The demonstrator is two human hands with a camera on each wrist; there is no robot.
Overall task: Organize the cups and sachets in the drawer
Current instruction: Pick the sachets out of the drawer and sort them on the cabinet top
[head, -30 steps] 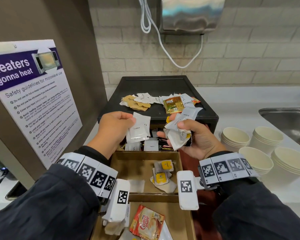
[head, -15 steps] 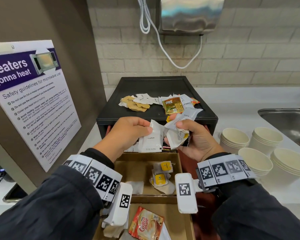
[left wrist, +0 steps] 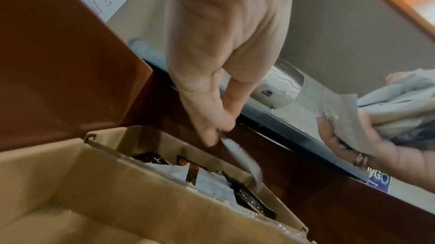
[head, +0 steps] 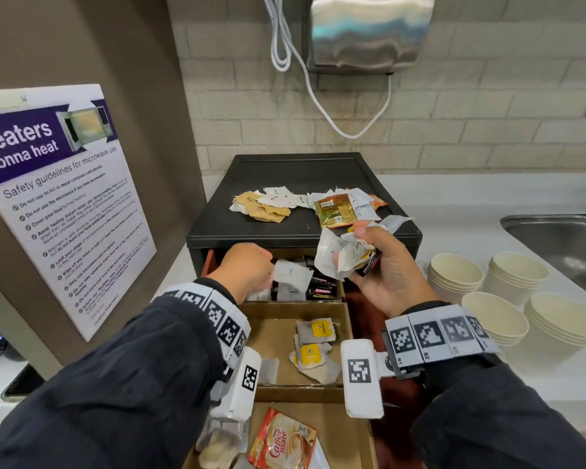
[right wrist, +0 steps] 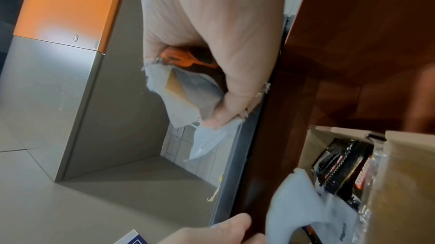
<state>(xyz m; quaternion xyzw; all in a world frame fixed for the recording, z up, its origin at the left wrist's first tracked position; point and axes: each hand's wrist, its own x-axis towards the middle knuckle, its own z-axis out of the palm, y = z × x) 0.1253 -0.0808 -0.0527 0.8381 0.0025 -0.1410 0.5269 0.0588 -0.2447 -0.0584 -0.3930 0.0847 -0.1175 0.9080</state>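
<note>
A brown drawer (head: 347,319) stands pulled out of a black cabinet (head: 298,231) and is split into compartments. My left hand (head: 269,272) pinches one white sachet (head: 291,277) just above the back compartment, which holds black sachets (head: 322,287) and white ones. In the left wrist view the left hand (left wrist: 216,132) pinches that sachet (left wrist: 240,158) by its top edge, and the picture is blurred. My right hand (head: 347,245) grips a crumpled bundle of sachets (head: 329,252) in front of the cabinet. The right wrist view shows this bundle (right wrist: 188,95) clenched in the fingers.
More sachets (head: 271,204) lie scattered on the cabinet top. Yellow tea bags (head: 310,353) sit in the middle compartment and a Coffee mate sachet (head: 285,441) in the front one. Stacks of paper cups (head: 494,316) stand on the white counter at right, beside a sink (head: 562,242).
My left hand has moved from beside the right hand's bundle down to the back compartment, with a white sachet in its fingers. The right hand has barely shifted.
</note>
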